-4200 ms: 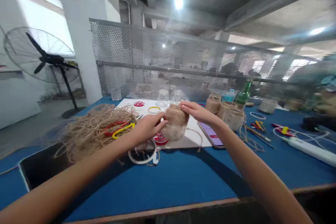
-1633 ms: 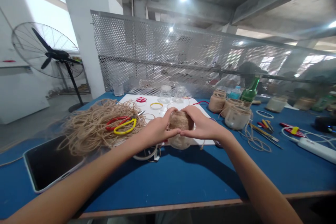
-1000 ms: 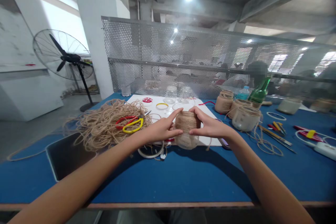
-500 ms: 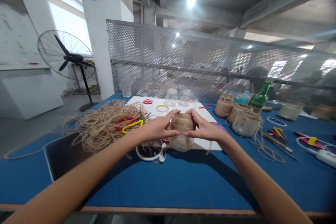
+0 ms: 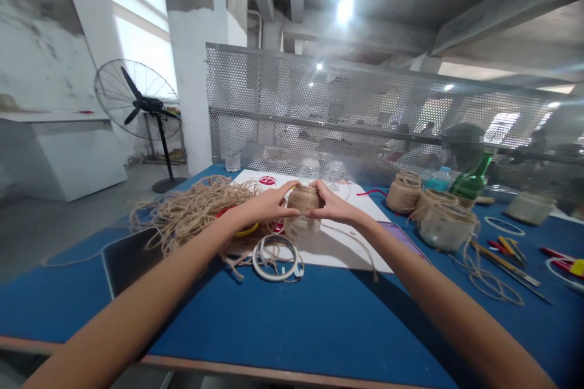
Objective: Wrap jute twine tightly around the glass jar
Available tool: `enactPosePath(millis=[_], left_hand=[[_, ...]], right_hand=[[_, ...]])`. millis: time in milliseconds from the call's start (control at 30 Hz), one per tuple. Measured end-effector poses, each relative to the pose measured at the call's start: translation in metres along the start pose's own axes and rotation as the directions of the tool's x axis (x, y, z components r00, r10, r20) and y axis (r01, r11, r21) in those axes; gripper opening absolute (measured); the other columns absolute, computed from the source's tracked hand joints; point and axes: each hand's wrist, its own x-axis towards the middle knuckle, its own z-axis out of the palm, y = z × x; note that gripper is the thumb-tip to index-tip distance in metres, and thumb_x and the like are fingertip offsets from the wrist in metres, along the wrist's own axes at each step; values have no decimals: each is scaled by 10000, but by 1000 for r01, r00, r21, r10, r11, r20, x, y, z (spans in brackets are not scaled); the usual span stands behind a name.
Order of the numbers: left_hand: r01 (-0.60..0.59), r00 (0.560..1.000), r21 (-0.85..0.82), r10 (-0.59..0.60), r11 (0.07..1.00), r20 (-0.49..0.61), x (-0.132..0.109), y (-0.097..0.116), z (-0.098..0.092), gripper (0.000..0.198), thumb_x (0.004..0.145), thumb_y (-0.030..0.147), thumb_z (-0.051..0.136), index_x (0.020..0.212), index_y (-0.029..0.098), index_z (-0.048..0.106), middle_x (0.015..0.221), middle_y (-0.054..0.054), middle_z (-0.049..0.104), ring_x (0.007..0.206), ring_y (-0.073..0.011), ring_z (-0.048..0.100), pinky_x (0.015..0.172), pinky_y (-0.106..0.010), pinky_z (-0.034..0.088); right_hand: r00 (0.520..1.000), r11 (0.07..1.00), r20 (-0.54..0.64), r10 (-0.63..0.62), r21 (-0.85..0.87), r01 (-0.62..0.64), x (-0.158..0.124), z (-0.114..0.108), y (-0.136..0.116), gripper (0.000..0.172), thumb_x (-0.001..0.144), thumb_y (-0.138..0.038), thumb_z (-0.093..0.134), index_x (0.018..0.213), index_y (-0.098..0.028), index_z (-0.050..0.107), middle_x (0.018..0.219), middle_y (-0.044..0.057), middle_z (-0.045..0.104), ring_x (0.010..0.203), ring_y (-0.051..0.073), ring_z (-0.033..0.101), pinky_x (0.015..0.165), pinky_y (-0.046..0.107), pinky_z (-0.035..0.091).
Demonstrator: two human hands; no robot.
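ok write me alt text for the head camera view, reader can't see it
A person's left hand and right hand grip a twine-wrapped glass jar between them at a blue table. Tangled twine lies to the left; more jars and a green bottle are to the right.

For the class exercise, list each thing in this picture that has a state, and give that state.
Jar: upper part wrapped, lower glass bare
Left hand: gripping jar
Right hand: gripping jar
Twine heap: loose, tangled
Scissors: mostly hidden; open or shut unclear
Phone: screen lit
Black device: screen dark
Fan: blades look unmoving
Ceiling lamp: lit
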Motion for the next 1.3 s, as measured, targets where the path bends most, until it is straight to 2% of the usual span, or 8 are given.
enactPosePath(millis=[233, 400, 700, 833, 900, 1000, 1100, 1300], left_hand=[[-103, 994, 22, 104, 994, -18, 1, 24, 8, 699, 749, 401, 546, 1335, 178, 235, 605, 23, 516, 570, -149, 510, 576, -244, 360], [-85, 995, 117, 91, 990, -47, -1, 28, 12, 720, 749, 410, 551, 1345, 174, 221, 655, -24, 576, 592, -174, 523, 574, -260, 354], [-83, 996, 52, 85, 995, -32, 1, 23, 11, 672, 775, 430, 528, 1332, 176, 250, 544, 35, 490, 508, -141, 472, 497, -233, 314], [-79, 996, 20, 80, 997, -49, -3, 29, 13, 664, 787, 418, 517, 1337, 196, 218, 571, 33, 512, 509, -133, 467, 496, -227, 309], [-69, 996, 20, 70, 997, -55, -3, 30, 16, 668, 784, 421, 521, 1334, 195, 215, 578, 29, 521, 501, -131, 468, 498, -227, 309], [-66, 994, 74, 72, 995, -81, -2, 31, 20, 686, 780, 429, 526, 1338, 199, 201, 572, 28, 519, 503, -139, 476, 508, -231, 309], [-71, 992, 121, 83, 990, -97, -4, 32, 23, 704, 773, 419, 535, 1344, 196, 188, 584, 21, 529, 524, -150, 486, 523, -235, 313], [-111, 990, 113, 121, 987, -79, -10, 35, 23, 707, 798, 424, 507, 1365, 196, 151, 601, 21, 524, 527, -135, 476, 533, -230, 322]], right_hand=[[998, 992, 54, 38, -126, -31, -22, -16, -13, 440, 613, -264, 639, 917, -194, 327, 809, -18, 364, 715, 121, 400, 609, 246, 346], [999, 981, 47, 0, -193, 9, -27, -16, -17, 445, 619, -272, 640, 933, -187, 335, 819, -14, 366, 719, 123, 404, 620, 248, 364], [993, 854, -4, -121, -510, 103, -31, -21, -23, 493, 683, -369, 608, 1090, -155, 430, 1018, 97, 467, 961, 235, 437, 856, 386, 358], [985, 844, -93, -148, -531, 77, -34, -6, -32, 423, 776, -418, 508, 1110, -165, 453, 985, 101, 528, 933, 229, 468, 832, 384, 367], [949, 849, -273, -159, -528, -9, -30, 3, -32, 282, 867, -353, 350, 999, -154, 500, 943, 107, 550, 888, 213, 483, 805, 364, 367], [916, 870, -384, -120, -485, -89, -23, 12, -28, 298, 901, -268, 235, 768, -178, 487, 762, 61, 541, 738, 176, 484, 713, 318, 370], [911, 910, -404, -78, -401, -100, -21, 14, -25, 252, 897, -262, 254, 729, -192, 429, 708, 24, 500, 691, 159, 471, 670, 290, 364], [945, 966, -319, -67, -259, -19, -30, 7, -26, 229, 897, -296, 271, 755, -195, 421, 727, 4, 489, 708, 146, 474, 680, 275, 363]])
